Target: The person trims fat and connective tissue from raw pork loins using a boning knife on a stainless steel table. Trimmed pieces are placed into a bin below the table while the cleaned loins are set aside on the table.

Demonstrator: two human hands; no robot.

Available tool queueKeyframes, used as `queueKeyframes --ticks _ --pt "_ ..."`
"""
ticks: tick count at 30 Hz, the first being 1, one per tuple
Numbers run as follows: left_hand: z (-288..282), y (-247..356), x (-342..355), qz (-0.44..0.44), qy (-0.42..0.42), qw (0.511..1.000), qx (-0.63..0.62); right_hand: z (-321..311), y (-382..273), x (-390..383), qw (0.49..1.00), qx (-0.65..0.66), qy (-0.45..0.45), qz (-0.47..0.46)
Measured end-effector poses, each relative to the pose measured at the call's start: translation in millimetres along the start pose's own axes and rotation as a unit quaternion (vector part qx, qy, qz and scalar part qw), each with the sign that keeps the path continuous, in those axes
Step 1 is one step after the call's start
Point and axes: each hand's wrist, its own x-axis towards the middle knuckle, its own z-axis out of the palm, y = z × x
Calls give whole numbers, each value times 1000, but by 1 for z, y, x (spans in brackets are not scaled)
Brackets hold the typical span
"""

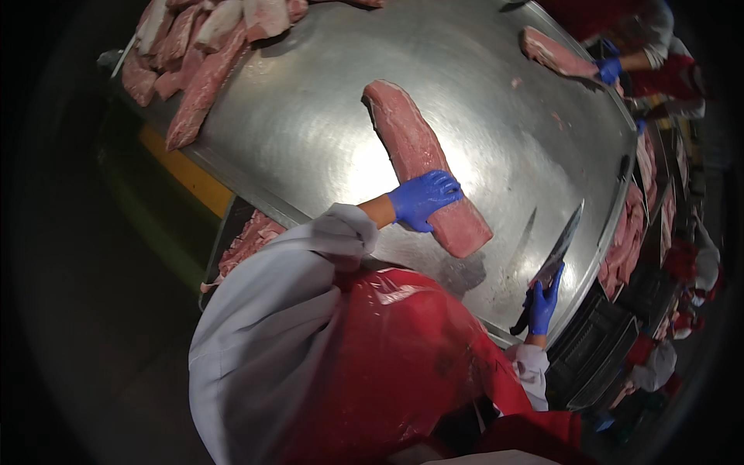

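Observation:
A long, pale pink pork loin point(411, 139) lies slantwise on the metal table, its near end cut flat. My left hand point(425, 200), in a blue glove, lies across its nearer half with the fingers curled over the far side. At the right near edge of the table, my right hand point(545, 304), also gloved in blue, grips a knife point(564, 239). The blade points up and away, apart from the loin, and the dark handle shows beside the palm.
Several cuts of meat point(182, 46) are piled at the table's point(310, 101) far left corner. At the far right, a co-worker's blue-gloved hand point(608, 70) touches another loin point(554, 54). Bins of meat point(624, 240) and a black crate point(593, 349) stand beyond the right edge.

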Motion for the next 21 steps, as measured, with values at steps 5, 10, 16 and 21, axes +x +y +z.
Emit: queueKeyframes --ticks 5,10,16,21 --pt "48 -5 33 -341 462 799 -179 -2 26 30 998 64 -1 -5" --pt "52 -87 87 -501 417 663 -368 17 17 68 990 133 -41 -30" --pt "61 -65 146 -475 244 807 -251 0 28 74 985 152 -63 -46" --pt "54 -9 159 -561 233 784 -127 -34 52 68 985 165 -39 -35"
